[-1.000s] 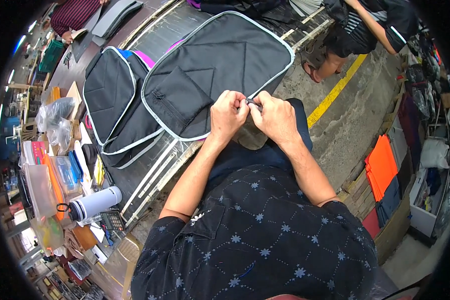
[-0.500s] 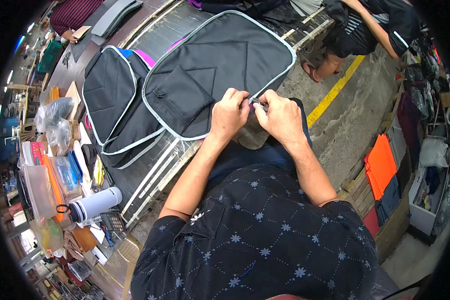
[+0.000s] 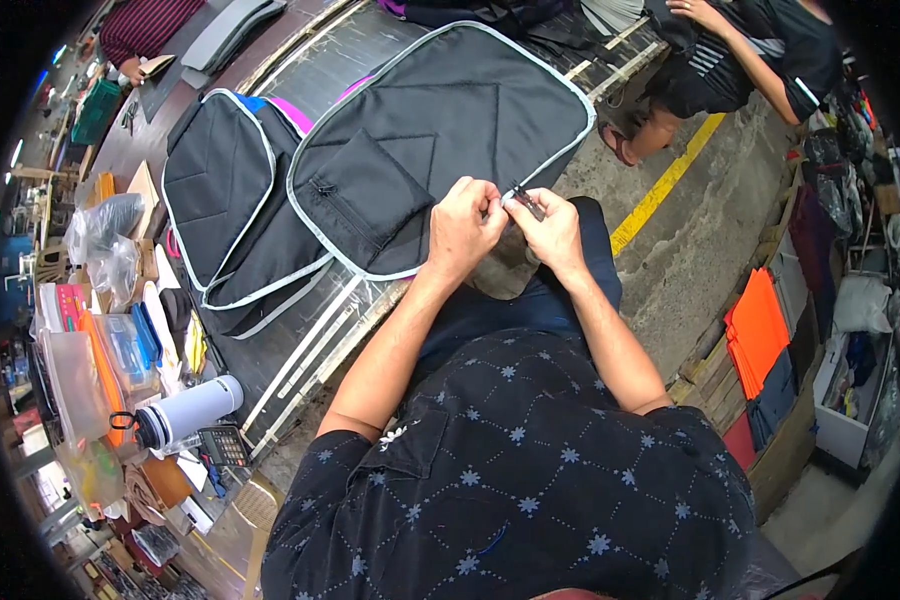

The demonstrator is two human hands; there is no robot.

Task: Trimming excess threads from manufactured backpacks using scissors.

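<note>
A large black backpack panel (image 3: 450,120) with pale grey piping lies on the table in front of me, with a small square zipped pocket (image 3: 365,190) on its near left part. At the panel's near right edge, my left hand (image 3: 464,228) is closed in a pinch; what its fingertips hold is too small to make out. Just right of it, my right hand (image 3: 555,235) is closed around a small dark tool (image 3: 526,202), which looks like thread snips. The tool's tip points up toward the piping. Both hands' fingertips are close together.
Left of the panel lie more black bag pieces (image 3: 215,190) with the same piping. A lavender bottle (image 3: 195,408) and a calculator (image 3: 225,446) stand near the table's left end. Another person (image 3: 730,60) is at the far right. Orange sheets (image 3: 758,330) hang on the right.
My right hand has turned and dropped slightly, so that more of the dark tool shows. My left hand has shifted a little to the right. The person at the far right has moved a hand.
</note>
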